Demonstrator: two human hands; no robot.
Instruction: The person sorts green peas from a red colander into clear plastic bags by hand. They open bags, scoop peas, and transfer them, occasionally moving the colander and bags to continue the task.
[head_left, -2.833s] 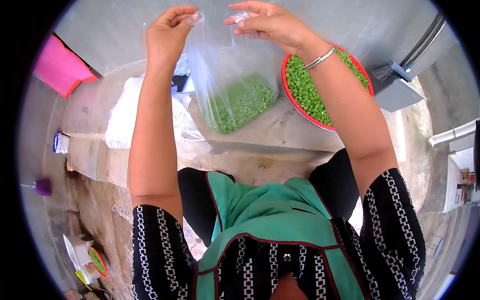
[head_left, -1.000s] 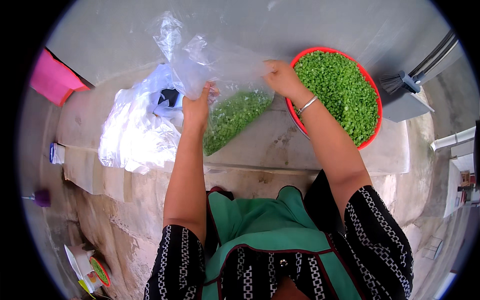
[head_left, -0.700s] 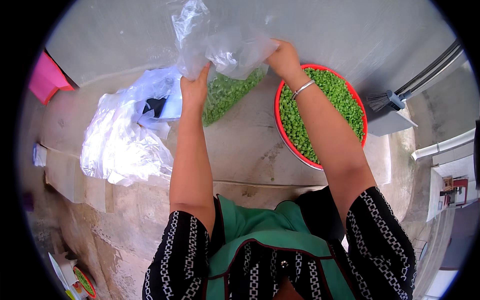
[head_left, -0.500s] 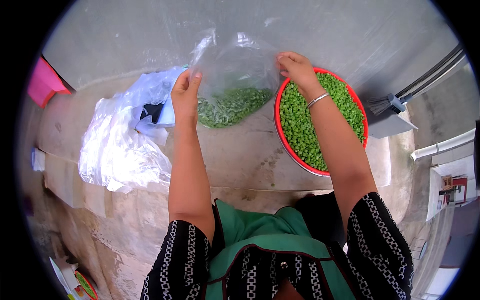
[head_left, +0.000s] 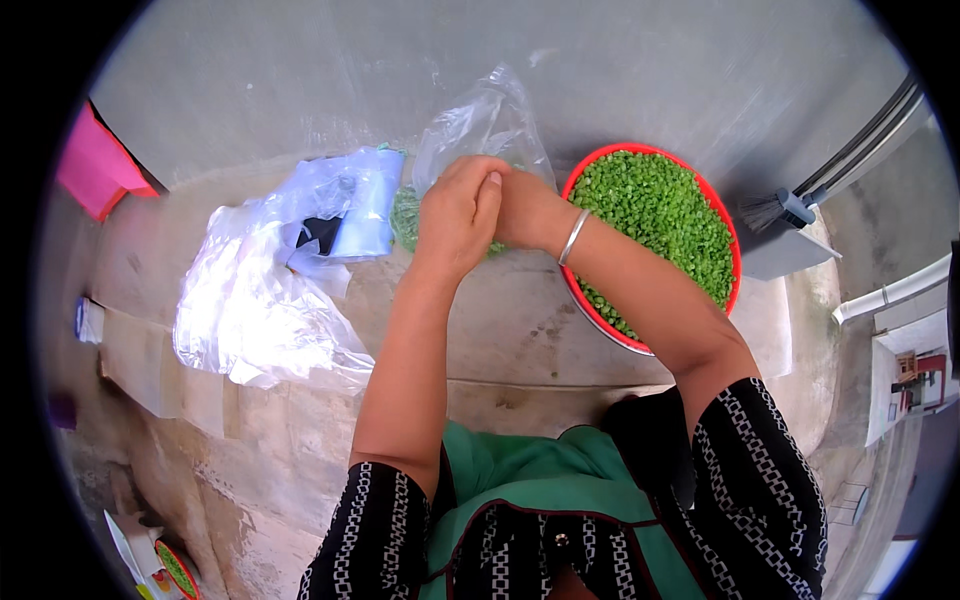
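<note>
A clear plastic bag (head_left: 490,122) stands in front of me, its upper part puffed out above my hands. In its lower part are small chopped green vegetable pieces (head_left: 405,218), mostly hidden behind my hands. My left hand (head_left: 460,212) is closed around the gathered plastic. Pressed against it, my right hand (head_left: 525,208) is closed on the same bag, its fingertips hidden behind the left hand. Just right of the bag sits a red-rimmed round basin (head_left: 738,262) heaped with the same chopped green pieces (head_left: 655,205), partly under my right forearm.
Crumpled clear plastic bags (head_left: 255,310) and a pale blue roll (head_left: 368,215) lie at left. A pink object (head_left: 100,170) is at far left. On the right, a brush (head_left: 790,208) and dustpan (head_left: 795,252) lean near the grey wall (head_left: 650,70).
My hands have come together from opposite sides of the bag's mouth. The plastic between them is now bunched, and the bag's top stands narrower.
</note>
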